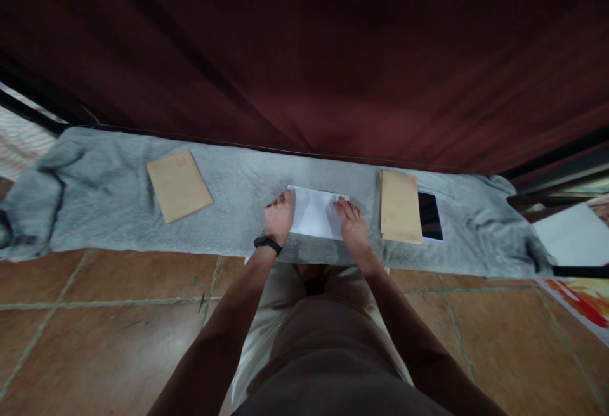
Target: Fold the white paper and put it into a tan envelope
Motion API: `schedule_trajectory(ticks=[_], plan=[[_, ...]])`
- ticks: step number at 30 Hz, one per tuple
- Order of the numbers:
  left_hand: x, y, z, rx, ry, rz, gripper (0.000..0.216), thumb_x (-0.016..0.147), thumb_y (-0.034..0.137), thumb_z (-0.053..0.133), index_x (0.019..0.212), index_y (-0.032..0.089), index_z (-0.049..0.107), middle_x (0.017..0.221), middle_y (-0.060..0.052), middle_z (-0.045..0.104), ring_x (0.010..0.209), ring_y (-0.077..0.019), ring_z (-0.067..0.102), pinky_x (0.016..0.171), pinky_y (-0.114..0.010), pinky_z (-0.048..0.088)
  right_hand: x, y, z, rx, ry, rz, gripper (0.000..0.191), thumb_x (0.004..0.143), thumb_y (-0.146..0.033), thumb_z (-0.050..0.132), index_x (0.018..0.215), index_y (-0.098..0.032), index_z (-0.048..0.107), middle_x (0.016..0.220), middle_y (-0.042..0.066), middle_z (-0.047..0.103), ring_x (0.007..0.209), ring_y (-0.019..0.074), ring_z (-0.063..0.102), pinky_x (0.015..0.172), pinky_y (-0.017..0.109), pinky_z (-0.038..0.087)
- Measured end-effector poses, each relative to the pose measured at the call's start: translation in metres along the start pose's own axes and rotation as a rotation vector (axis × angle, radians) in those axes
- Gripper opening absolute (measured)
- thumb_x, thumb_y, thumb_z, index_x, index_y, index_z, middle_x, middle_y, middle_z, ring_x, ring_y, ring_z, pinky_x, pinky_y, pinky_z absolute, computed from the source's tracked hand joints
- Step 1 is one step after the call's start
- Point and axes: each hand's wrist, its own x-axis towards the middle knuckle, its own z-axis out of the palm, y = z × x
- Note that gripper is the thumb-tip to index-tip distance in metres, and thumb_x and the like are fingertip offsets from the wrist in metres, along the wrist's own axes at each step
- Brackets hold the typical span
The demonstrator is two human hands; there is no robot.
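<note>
A white sheet of paper (314, 214), wider than it is deep, lies in front of me on a grey cloth. My left hand (279, 214), with a black band on the wrist, grips the sheet's left edge; its fingers are curled and the thumb lies along the paper. At the sheet's upper right corner, my right hand (353, 222) pinches the edge between thumb and fingers. Brown envelopes (400, 207) are stacked to the right of that hand. Farther left, a single brown envelope (179, 186) rests at an angle.
The grey cloth (238, 213) covers a long narrow surface. A dark-screened device (429, 216) lies partly under the envelope stack. Behind the surface hangs a dark red curtain (304, 73). Tiled floor (143, 340) shows below, and a white panel (573, 235) stands at the far right.
</note>
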Motion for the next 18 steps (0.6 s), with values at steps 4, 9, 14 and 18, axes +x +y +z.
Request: schedule_trajectory(ticks=[4, 9, 14, 18], plan=[[0.0, 0.0, -0.001, 0.041, -0.006, 0.045, 0.052, 0.105, 0.015, 0.028, 0.157, 0.016, 0.035, 0.118, -0.02, 0.071, 0.103, -0.0304, 0.073, 0.085, -0.038, 0.055, 0.0, 0.009, 0.005, 0.04, -0.038, -0.041, 0.059, 0.096, -0.002, 0.038, 0.151, -0.019, 0.054, 0.163, 0.009, 0.046, 0.144, 0.0233, 0.047, 0.12, 0.04, 0.034], [-0.001, 0.001, 0.002, 0.081, -0.014, 0.124, 0.048, 0.103, 0.012, 0.029, 0.148, 0.013, 0.047, 0.12, -0.022, 0.068, 0.109, -0.0314, 0.071, 0.087, -0.04, 0.055, 0.003, 0.013, 0.003, 0.062, -0.012, -0.061, 0.056, 0.095, -0.001, 0.044, 0.146, -0.018, 0.058, 0.156, 0.009, 0.056, 0.139, 0.0206, 0.054, 0.12, 0.039, 0.037], [0.0, 0.002, 0.002, 0.08, -0.006, 0.155, 0.047, 0.103, 0.011, 0.029, 0.146, 0.011, 0.049, 0.12, -0.023, 0.067, 0.109, -0.032, 0.07, 0.089, -0.041, 0.055, 0.012, 0.001, -0.009, 0.054, -0.026, 0.042, 0.035, 0.104, -0.015, 0.046, 0.133, -0.016, 0.066, 0.141, 0.01, 0.068, 0.126, 0.0195, 0.064, 0.121, 0.037, 0.034], [0.0, 0.003, 0.001, 0.054, -0.021, 0.145, 0.048, 0.101, 0.009, 0.031, 0.145, 0.011, 0.049, 0.119, -0.024, 0.067, 0.11, -0.0317, 0.07, 0.09, -0.041, 0.054, 0.016, -0.021, -0.013, 0.015, -0.017, 0.155, 0.035, 0.108, -0.032, 0.047, 0.133, -0.015, 0.065, 0.132, 0.015, 0.073, 0.118, 0.0231, 0.068, 0.118, 0.039, 0.036]])
